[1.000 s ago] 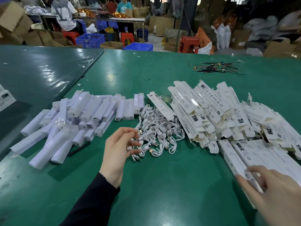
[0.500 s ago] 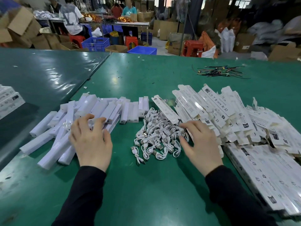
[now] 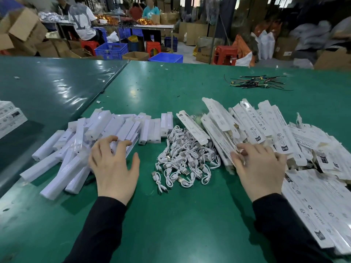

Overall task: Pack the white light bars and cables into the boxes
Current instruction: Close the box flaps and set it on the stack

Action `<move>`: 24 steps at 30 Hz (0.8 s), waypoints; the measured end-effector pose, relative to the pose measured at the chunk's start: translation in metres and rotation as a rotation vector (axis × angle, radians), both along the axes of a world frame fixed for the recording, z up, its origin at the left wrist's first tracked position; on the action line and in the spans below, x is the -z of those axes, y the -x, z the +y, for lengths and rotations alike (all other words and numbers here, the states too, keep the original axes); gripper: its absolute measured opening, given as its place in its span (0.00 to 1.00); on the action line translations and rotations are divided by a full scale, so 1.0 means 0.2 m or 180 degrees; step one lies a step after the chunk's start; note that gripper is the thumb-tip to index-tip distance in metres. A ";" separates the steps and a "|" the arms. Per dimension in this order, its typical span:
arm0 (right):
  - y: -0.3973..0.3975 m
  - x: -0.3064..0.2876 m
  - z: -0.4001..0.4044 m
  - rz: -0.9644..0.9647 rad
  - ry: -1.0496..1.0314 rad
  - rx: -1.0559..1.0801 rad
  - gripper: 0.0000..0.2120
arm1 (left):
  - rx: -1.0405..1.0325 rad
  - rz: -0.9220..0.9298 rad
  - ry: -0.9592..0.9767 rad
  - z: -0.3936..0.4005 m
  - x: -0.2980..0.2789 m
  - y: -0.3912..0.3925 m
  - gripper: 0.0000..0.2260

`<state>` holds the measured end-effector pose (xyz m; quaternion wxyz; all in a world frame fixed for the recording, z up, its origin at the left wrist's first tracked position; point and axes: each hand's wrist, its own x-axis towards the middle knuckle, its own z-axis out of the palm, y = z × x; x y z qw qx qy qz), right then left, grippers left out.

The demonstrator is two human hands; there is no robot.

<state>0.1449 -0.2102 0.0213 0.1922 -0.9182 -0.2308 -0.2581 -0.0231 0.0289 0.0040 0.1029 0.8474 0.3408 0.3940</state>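
On the green table (image 3: 180, 224), at the far left edge, lies a stack of printed boxes (image 3: 9, 118). Next comes the heap of white light bars (image 3: 106, 128); the left hand (image 3: 114, 166) rests over its near side, fingers spread and lightly bent, fingertips touching a bar without closing round it. A tangle of white cables (image 3: 184, 154) sits in the middle. Rightward, the right hand (image 3: 258, 168) reaches into the pile of flat white boxes (image 3: 266, 130), its fingers curled on a box edge. Far right, loose dark wires (image 3: 256, 83) lie apart.
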 end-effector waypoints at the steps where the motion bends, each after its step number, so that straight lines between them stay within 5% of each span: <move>1: 0.00 0.00 0.00 0.0049 -0.0118 0.0003 0.11 | 0.0056 -0.0059 -0.0019 -0.01 0.00 0.00 0.11; 6: -0.02 -0.01 -0.04 -0.0206 -0.0571 0.0257 0.11 | 0.0353 -0.0437 -0.0022 -0.05 -0.01 -0.01 0.08; 11: 0.00 -0.09 -0.05 -0.0139 -0.2561 -0.0705 0.13 | 0.1003 -0.0716 0.0437 -0.16 -0.05 -0.03 0.08; 14: 0.13 -0.12 0.00 0.1430 -0.3123 -0.1526 0.11 | 0.1792 -0.1033 0.2029 -0.23 -0.09 -0.03 0.11; 17: 0.26 -0.07 0.10 0.3701 -0.3219 -0.2030 0.09 | 0.2974 -0.1549 0.3853 -0.25 -0.13 -0.02 0.34; 20: 0.35 -0.01 0.17 0.5204 -0.2977 -0.2323 0.05 | 0.3486 -0.1734 0.4397 -0.24 -0.16 0.00 0.39; 24: 0.37 0.00 0.17 0.5572 -0.2328 -0.2638 0.07 | 0.3269 -0.1857 0.4551 -0.23 -0.17 0.00 0.37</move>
